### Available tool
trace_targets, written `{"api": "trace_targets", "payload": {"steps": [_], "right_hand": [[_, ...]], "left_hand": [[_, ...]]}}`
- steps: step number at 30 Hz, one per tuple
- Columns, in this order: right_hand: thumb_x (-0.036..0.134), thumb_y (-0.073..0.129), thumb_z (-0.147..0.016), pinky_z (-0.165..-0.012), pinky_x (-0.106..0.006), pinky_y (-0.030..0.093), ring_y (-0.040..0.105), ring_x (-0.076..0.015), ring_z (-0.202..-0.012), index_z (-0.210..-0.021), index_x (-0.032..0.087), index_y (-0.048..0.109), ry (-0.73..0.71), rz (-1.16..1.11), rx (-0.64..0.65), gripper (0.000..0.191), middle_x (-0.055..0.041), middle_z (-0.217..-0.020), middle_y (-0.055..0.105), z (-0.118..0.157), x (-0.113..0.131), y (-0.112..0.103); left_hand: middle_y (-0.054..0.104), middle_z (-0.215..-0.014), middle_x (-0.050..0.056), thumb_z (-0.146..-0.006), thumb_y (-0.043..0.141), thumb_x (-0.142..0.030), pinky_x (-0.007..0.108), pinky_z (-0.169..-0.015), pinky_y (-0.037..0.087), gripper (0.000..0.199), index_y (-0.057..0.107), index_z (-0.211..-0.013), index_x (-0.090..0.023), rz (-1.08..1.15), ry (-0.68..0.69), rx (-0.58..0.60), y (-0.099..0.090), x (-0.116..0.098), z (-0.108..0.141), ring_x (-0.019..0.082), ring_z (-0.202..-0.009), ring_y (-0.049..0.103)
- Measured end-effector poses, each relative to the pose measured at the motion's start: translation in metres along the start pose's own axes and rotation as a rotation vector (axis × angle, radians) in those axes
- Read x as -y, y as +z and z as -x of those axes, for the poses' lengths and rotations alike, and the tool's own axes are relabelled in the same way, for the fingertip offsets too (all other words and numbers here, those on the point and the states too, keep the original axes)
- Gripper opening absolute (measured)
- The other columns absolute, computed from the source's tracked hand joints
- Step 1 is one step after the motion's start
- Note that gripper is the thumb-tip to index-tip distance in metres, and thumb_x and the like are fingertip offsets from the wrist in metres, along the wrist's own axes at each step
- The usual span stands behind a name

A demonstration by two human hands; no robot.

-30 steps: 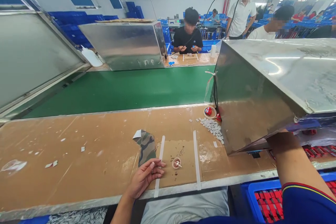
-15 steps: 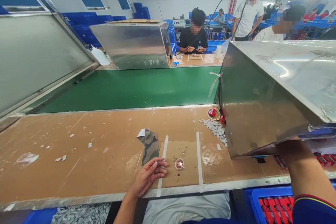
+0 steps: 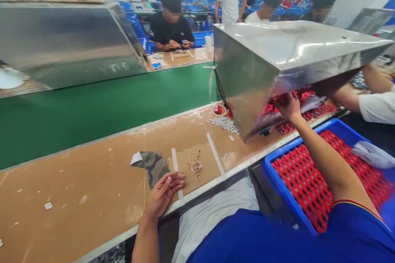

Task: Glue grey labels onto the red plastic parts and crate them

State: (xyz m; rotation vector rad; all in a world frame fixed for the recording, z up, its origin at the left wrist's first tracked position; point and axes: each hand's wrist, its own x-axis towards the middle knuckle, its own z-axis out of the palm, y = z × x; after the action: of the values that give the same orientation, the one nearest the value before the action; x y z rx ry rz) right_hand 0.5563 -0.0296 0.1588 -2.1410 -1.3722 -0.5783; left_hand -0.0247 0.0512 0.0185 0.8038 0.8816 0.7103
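Observation:
My left hand (image 3: 163,195) rests palm-side up at the table's near edge, fingers loosely apart and holding nothing. Just behind it lies a camouflage-patterned cloth piece (image 3: 156,168) with a white corner. A small round cup (image 3: 196,166) with a thin stick in it stands on a cardboard sheet (image 3: 205,176) to the right, with tiny dark bits around it. My right hand (image 3: 290,104) reaches under the metal hood (image 3: 247,74) among red parts (image 3: 305,94); its fingertips are hidden there, so what it grips cannot be made out.
A blue crate (image 3: 286,181) with rows of red-and-black parts stands at my right. Small grey pieces (image 3: 225,123) are heaped beside a tape roll (image 3: 219,110). Beyond the table runs a green belt (image 3: 108,102). A co-worker's arm (image 3: 354,98) reaches in at right; another person (image 3: 171,24) sits opposite.
The view has swung to the right, bringing the red parts under the hood and the crate into sight. My right hand, hidden before, now shows partly. My left hand keeps its place by the cloth.

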Motion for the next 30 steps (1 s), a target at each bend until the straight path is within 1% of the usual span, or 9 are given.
{"api": "trace_targets", "payload": {"steps": [2, 5, 8, 11, 14, 18, 22, 25, 30], "right_hand": [[0.032, 0.062, -0.085, -0.096, -0.053, 0.055, 0.062, -0.0378, -0.111, -0.128, 0.013, 0.062, 0.099, 0.037, -0.015, 0.047, -0.0209, -0.115, 0.065, 0.04, -0.008, -0.028], [0.034, 0.06, -0.086, -0.102, -0.054, 0.052, 0.06, -0.038, -0.116, -0.135, 0.015, 0.059, 0.106, 0.101, -0.037, 0.053, -0.0206, -0.123, 0.062, 0.095, 0.001, -0.076], [0.036, 0.06, -0.089, -0.103, -0.056, 0.051, 0.058, -0.0384, -0.116, -0.137, 0.02, 0.059, 0.037, 0.156, -0.041, 0.05, -0.0199, -0.126, 0.059, 0.136, 0.035, -0.116], [0.035, 0.061, -0.09, -0.102, -0.057, 0.051, 0.056, -0.0389, -0.116, -0.138, 0.024, 0.058, -0.12, 0.113, 0.022, 0.05, -0.0184, -0.123, 0.056, 0.147, 0.088, -0.123], [0.034, 0.062, -0.089, -0.1, -0.052, 0.052, 0.057, -0.0366, -0.111, -0.139, 0.026, 0.058, -0.346, -0.05, 0.188, 0.051, -0.0158, -0.117, 0.058, 0.127, 0.153, -0.084], [0.026, 0.06, -0.085, -0.102, -0.045, 0.051, 0.059, -0.0333, -0.114, -0.137, 0.017, 0.058, -0.625, -0.309, 0.488, 0.053, -0.0182, -0.126, 0.06, 0.084, 0.248, 0.022], [0.024, 0.06, -0.082, -0.099, -0.045, 0.05, 0.06, -0.0329, -0.111, -0.138, 0.012, 0.059, -0.762, -0.3, 0.735, 0.057, -0.0202, -0.125, 0.063, 0.061, 0.317, 0.116], [0.026, 0.06, -0.085, -0.098, -0.046, 0.051, 0.061, -0.033, -0.112, -0.137, 0.014, 0.061, -0.838, -0.312, 0.772, 0.054, -0.0204, -0.129, 0.064, 0.058, 0.339, 0.15], [0.037, 0.062, -0.092, -0.115, -0.05, 0.044, 0.054, -0.0348, -0.135, -0.145, 0.015, 0.056, -0.898, -0.409, 0.79, 0.058, -0.02, -0.155, 0.053, 0.058, 0.343, 0.162]], "left_hand": [[0.082, -0.097, 0.012, -0.071, 0.094, -0.042, 0.032, -0.077, 0.063, 0.043, 0.078, -0.1, -0.015, -0.034, 0.016, 0.019, 0.001, 0.0, -0.002, 0.022, -0.082, 0.077], [0.082, -0.093, 0.01, -0.066, 0.097, -0.045, 0.031, -0.075, 0.064, 0.046, 0.079, -0.096, -0.015, -0.064, 0.046, 0.043, 0.004, 0.003, -0.003, 0.021, -0.08, 0.077], [0.082, -0.089, 0.01, -0.064, 0.098, -0.047, 0.029, -0.075, 0.063, 0.048, 0.079, -0.094, -0.015, -0.069, 0.086, 0.063, 0.006, 0.009, -0.001, 0.02, -0.079, 0.077], [0.082, -0.087, 0.01, -0.067, 0.096, -0.045, 0.03, -0.075, 0.062, 0.045, 0.078, -0.094, -0.014, -0.055, 0.148, 0.09, 0.009, 0.015, 0.003, 0.019, -0.077, 0.076], [0.081, -0.087, 0.01, -0.073, 0.092, -0.045, 0.03, -0.074, 0.061, 0.042, 0.077, -0.094, -0.013, -0.037, 0.212, 0.131, 0.01, 0.02, 0.005, 0.017, -0.075, 0.075], [0.08, -0.087, 0.008, -0.076, 0.089, -0.053, 0.028, -0.072, 0.059, 0.047, 0.075, -0.097, -0.013, -0.024, 0.287, 0.14, 0.009, 0.03, 0.003, 0.015, -0.072, 0.073], [0.078, -0.086, 0.009, -0.078, 0.086, -0.057, 0.03, -0.073, 0.059, 0.05, 0.076, -0.097, -0.012, -0.035, 0.32, 0.134, 0.008, 0.036, 0.004, 0.016, -0.074, 0.071], [0.077, -0.086, 0.009, -0.079, 0.083, -0.061, 0.031, -0.075, 0.058, 0.052, 0.078, -0.097, -0.012, -0.051, 0.326, 0.159, 0.01, 0.035, 0.005, 0.017, -0.076, 0.07], [0.077, -0.088, 0.011, -0.082, 0.079, -0.063, 0.032, -0.075, 0.056, 0.052, 0.077, -0.098, -0.013, -0.073, 0.3, 0.2, 0.01, 0.037, 0.011, 0.018, -0.077, 0.069]]}}
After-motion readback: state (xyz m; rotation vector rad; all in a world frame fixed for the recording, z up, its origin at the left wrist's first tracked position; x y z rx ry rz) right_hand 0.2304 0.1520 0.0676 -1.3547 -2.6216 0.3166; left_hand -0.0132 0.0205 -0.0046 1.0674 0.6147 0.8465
